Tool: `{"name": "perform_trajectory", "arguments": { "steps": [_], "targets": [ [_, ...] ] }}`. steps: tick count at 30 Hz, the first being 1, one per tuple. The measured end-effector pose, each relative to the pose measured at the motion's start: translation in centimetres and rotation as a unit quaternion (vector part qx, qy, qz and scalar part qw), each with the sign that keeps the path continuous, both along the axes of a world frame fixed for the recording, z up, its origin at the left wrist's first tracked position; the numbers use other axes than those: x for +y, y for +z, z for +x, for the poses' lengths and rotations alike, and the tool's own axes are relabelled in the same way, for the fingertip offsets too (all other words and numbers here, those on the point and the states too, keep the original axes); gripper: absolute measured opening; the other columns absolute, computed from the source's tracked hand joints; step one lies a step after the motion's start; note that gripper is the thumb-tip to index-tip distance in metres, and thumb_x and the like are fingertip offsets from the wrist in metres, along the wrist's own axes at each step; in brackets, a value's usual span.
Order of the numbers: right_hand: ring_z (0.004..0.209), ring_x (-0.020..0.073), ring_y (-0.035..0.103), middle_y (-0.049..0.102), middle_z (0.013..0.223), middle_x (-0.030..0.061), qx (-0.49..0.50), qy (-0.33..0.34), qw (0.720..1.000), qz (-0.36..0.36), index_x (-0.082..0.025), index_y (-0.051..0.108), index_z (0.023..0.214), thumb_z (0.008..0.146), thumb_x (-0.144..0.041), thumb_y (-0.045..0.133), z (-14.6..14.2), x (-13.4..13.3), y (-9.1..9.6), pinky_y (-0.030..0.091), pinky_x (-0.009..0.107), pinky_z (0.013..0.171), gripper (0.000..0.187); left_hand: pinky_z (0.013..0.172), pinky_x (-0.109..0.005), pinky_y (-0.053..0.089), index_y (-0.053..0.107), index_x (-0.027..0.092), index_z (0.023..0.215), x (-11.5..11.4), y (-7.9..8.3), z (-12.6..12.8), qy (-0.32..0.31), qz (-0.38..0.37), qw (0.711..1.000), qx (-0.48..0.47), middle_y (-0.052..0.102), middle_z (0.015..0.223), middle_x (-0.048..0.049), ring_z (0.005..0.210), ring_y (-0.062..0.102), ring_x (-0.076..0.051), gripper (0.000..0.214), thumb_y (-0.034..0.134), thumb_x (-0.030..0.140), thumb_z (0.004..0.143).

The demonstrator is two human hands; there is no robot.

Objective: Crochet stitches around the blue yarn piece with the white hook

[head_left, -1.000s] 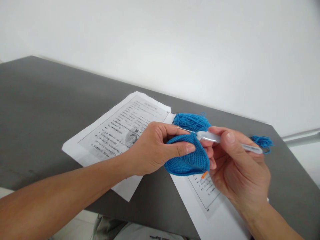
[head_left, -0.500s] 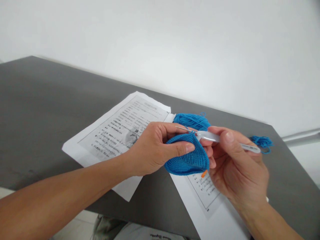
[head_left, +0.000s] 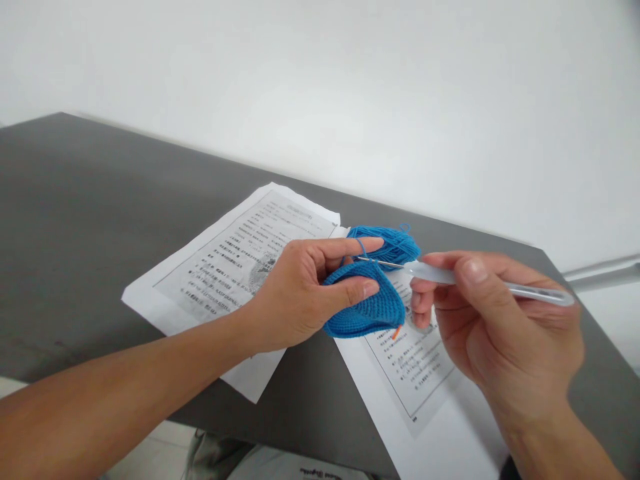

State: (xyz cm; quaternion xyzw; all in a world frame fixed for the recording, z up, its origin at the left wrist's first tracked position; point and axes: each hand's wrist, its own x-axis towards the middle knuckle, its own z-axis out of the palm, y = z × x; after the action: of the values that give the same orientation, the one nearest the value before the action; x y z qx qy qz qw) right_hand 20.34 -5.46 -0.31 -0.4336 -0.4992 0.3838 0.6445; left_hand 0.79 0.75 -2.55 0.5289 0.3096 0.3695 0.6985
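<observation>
My left hand (head_left: pixel 300 293) pinches a blue crocheted piece (head_left: pixel 367 312) between thumb and fingers, with a strand of blue yarn looped over the raised index finger. An orange marker (head_left: pixel 397 332) hangs at the piece's lower edge. My right hand (head_left: pixel 500 320) grips a crochet hook (head_left: pixel 475 280) by its pale translucent handle; the metal tip points left and meets the top edge of the piece. A ball of blue yarn (head_left: pixel 393 243) lies on the table just behind the piece.
Two printed paper sheets lie on the dark grey table (head_left: pixel 75 220): one (head_left: pixel 225 267) under my left hand, the other (head_left: pixel 420 380) under my right hand, reaching past the table's near edge. A white wall rises behind the table.
My right hand has drawn the hook to the right, away from the piece. My left hand and the piece have shifted slightly left, and the index finger has lifted with the yarn strand.
</observation>
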Motion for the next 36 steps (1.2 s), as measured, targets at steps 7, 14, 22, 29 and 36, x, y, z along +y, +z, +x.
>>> {"name": "perform_trajectory", "arguments": {
  "steps": [7,14,22,29,36],
  "targets": [
    [0.056,0.0191,0.073,0.081,0.075,0.0026,-0.086,-0.017,0.994,0.058,-0.028,0.088,0.098,0.100,-0.031,0.079,0.8,-0.6,-0.3,0.063,0.035,0.051,0.010,0.068,-0.020,0.054,0.082,0.021,0.134,0.0,0.1,-0.1,0.012,0.013,1.000,0.021,0.071,0.077,0.0023,0.070,0.061,-0.010,0.053,0.090,0.027,0.082],
    [0.052,0.0204,0.072,0.078,0.069,0.0015,-0.120,-0.035,0.988,0.095,-0.029,0.088,0.097,0.102,-0.027,0.075,1.2,-0.5,-0.4,0.059,0.036,0.047,0.014,0.072,-0.028,0.058,0.080,0.019,0.138,-0.1,0.3,-0.2,-0.004,0.017,0.999,0.033,0.074,0.079,-0.0003,0.073,0.068,-0.016,0.055,0.087,0.029,0.085],
    [0.050,0.0203,0.068,0.075,0.063,0.0014,-0.121,-0.077,0.987,0.074,-0.032,0.088,0.090,0.101,-0.034,0.078,0.7,-1.1,-0.1,0.056,0.039,0.047,0.015,0.070,-0.025,0.055,0.085,0.020,0.128,-0.1,0.4,-0.3,0.006,0.052,0.997,0.062,0.080,0.085,-0.0022,0.073,0.068,-0.015,0.044,0.085,0.028,0.085],
    [0.045,0.0186,0.062,0.073,0.062,0.0036,-0.126,-0.133,0.982,0.045,-0.027,0.087,0.082,0.098,-0.042,0.080,0.3,-1.1,0.2,0.045,0.034,0.035,0.023,0.069,-0.028,0.057,0.086,0.017,0.124,-0.3,0.4,-0.4,-0.011,0.064,0.996,0.069,0.083,0.085,-0.0037,0.073,0.072,-0.018,0.040,0.082,0.027,0.086],
    [0.039,0.0143,0.059,0.071,0.059,0.0007,-0.122,-0.128,0.984,0.019,-0.027,0.083,0.075,0.097,-0.047,0.081,0.1,-1.0,0.6,0.044,0.030,0.033,0.030,0.071,-0.028,0.057,0.089,0.013,0.110,-0.3,0.7,-0.3,0.005,0.117,0.988,0.098,0.087,0.098,-0.0068,0.084,0.076,-0.021,0.028,0.078,0.024,0.087]
  ]
}}
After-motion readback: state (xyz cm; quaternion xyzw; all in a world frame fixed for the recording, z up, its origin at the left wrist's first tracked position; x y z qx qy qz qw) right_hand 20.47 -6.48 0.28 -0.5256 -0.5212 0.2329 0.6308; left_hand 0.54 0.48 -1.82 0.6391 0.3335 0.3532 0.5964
